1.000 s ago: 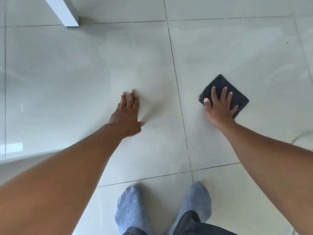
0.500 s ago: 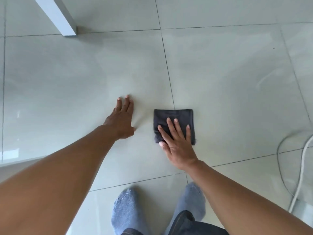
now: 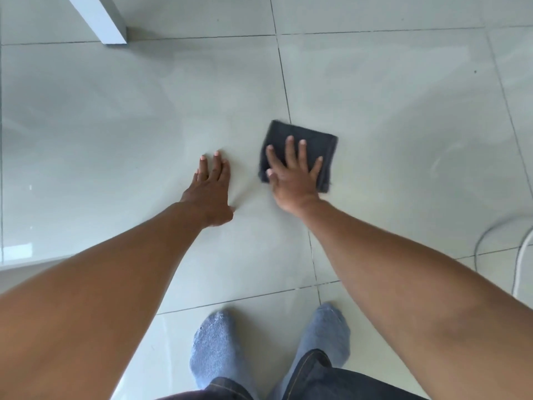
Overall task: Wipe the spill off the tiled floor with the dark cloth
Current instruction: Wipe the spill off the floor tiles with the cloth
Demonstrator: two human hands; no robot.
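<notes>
Tiled floor: pale grey tile, glossy, smooth, reflective sheen at left; thin dark grout lines. Dark cloth: matt, soft woven fabric, stitched hem. Socks: grey-blue knit, fuzzy, pilled. Trousers: dark denim, visible seam stitching.

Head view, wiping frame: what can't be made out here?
- Spill: no clear puddle shows on the glossy tiled floor; glare masks it.
- Dark cloth: near part covered by the right hand, edges motion-blurred.
- White cable: cut off by the right edge.
- White post: cut off by the top edge.
</notes>
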